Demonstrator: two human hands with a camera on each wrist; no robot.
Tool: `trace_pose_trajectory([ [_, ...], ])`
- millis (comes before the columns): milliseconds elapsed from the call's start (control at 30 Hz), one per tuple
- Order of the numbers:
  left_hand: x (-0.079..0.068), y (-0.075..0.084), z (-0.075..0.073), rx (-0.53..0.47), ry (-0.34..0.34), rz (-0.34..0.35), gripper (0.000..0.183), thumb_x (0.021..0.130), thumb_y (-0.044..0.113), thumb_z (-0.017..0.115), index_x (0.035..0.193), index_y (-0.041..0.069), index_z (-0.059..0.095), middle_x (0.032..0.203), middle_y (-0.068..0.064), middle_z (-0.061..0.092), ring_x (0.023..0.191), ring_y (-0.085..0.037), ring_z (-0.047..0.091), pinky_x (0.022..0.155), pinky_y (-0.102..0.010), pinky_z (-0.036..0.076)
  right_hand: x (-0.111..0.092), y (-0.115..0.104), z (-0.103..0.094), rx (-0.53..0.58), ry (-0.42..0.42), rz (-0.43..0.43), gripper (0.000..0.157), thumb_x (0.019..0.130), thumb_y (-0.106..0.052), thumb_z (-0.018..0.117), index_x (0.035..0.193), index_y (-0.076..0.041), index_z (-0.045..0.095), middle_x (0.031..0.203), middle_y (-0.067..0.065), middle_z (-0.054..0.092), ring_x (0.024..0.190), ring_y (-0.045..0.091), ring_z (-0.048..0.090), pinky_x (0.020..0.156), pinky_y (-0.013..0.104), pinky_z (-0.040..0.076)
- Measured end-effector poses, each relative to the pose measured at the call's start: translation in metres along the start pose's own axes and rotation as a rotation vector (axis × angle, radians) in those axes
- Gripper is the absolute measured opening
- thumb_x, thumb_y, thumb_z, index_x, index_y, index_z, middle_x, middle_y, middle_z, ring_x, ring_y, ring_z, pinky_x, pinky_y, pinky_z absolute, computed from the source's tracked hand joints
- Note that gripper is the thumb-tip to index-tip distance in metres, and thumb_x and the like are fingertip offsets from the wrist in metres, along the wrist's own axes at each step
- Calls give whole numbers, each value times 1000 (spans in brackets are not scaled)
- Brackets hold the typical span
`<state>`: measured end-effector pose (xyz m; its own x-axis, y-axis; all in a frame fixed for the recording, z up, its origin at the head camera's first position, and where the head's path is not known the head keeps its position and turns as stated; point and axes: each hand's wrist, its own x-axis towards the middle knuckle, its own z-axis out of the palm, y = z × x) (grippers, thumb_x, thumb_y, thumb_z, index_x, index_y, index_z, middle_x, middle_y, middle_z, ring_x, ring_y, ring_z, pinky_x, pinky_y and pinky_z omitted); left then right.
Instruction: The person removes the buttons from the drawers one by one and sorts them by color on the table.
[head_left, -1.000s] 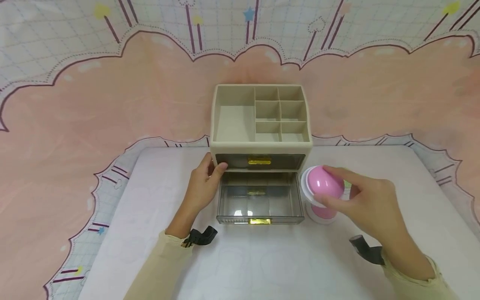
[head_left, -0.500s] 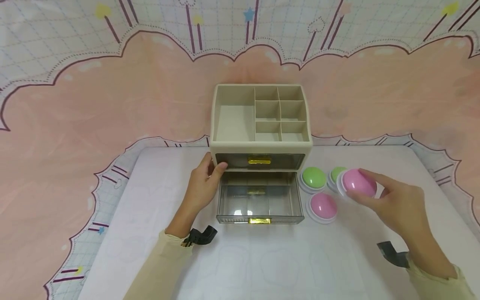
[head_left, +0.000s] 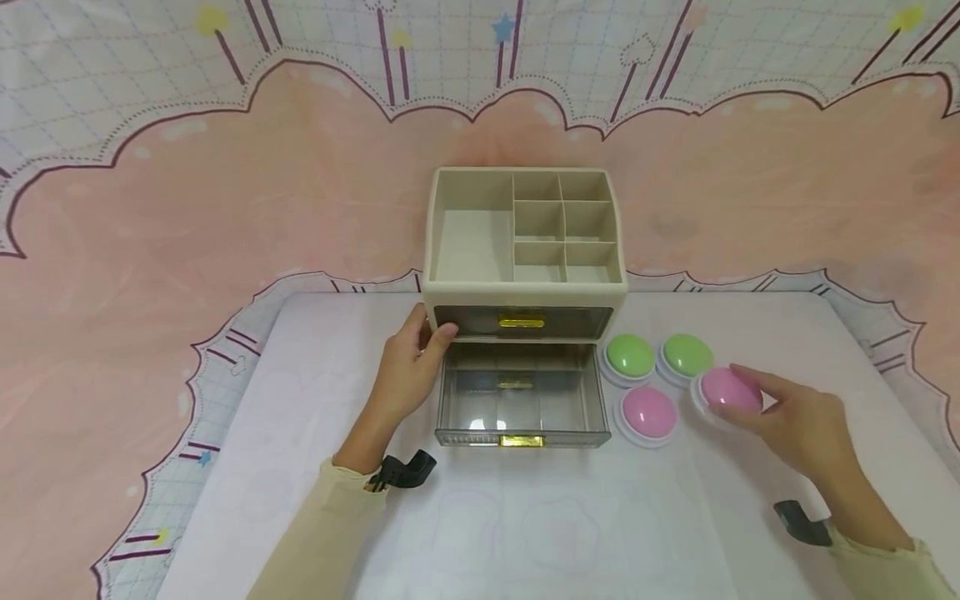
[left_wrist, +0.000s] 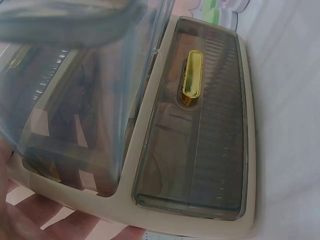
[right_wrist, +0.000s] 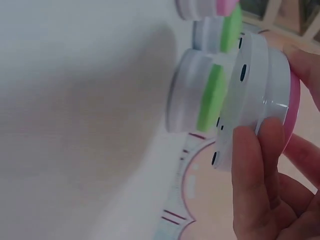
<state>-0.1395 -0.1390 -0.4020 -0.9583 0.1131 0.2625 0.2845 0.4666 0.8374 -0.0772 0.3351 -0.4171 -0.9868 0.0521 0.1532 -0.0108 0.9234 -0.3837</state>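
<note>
My left hand holds the left side of a beige desk organizer, thumb on its front edge. The organizer's lower clear drawer is pulled out, while the upper drawer is closed. With thumb and fingers, my right hand grips a pink-domed push button by its rim. Its white base is off the table, with dark spots visible underneath. Beside the drawer sit another pink button and two green buttons, one near and one farther right.
A white-covered table carries everything. Behind it hangs a peach and white patterned cloth. Divided compartments form the organizer's top. Each wrist wears a black camera mount, such as the right one.
My right hand has carried the pink button rightward from above the other buttons beside the drawer, then lowered it toward the table. Both green buttons are now uncovered. My left hand stays put.
</note>
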Motion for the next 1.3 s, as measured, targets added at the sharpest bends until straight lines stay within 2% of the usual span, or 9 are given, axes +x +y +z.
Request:
trace_pose_trajectory([
  [233,0,0,0,3,5,9,44,104,45,55,133,12,52,123,-17,71,112,-29,69,94,-54,56,-7,8,10,3,-53,4,66,82,-48,84,132,-8,68,68,-2,66,63,12,49,53,25,33],
  [367,0,0,0,5,4,0,44,104,45,55,133,12,52,122,-17,71,111,-29,69,94,-54,56,-9,10,15,15,-99,16,69,84,-51,82,134,-7,66,79,6,72,67,15,50,53,24,36],
  [467,0,0,0,6,2,-6,45,104,46,54,133,12,52,121,-16,71,110,-29,68,93,-54,56,-9,11,19,18,-98,-7,69,83,-49,84,134,-6,66,87,10,75,67,15,51,52,23,37],
  [633,0,0,0,8,2,-4,46,104,47,54,134,13,51,121,-16,71,110,-29,68,95,-54,56,-9,12,24,11,-78,-42,66,82,-45,85,132,-5,67,85,9,75,65,14,50,52,23,37],
  [900,0,-1,0,8,-3,-8,48,104,48,54,136,13,51,120,-17,71,109,-29,68,94,-54,56,-9,11,29,16,-163,11,74,84,-50,82,140,-6,61,77,0,67,68,16,50,54,24,37],
  [1133,0,-1,0,-4,-9,-7,48,104,47,54,138,13,50,127,-17,69,116,-30,68,98,-55,55,-7,10,30,15,-189,20,76,85,-52,81,141,-6,59,96,13,74,72,17,54,55,24,41],
  [1300,0,-1,0,1,-8,-13,47,104,46,54,138,13,50,125,-17,70,115,-30,68,97,-55,55,-6,12,31,22,-218,34,76,86,-49,81,142,-5,58,96,14,73,74,18,56,55,25,41],
])
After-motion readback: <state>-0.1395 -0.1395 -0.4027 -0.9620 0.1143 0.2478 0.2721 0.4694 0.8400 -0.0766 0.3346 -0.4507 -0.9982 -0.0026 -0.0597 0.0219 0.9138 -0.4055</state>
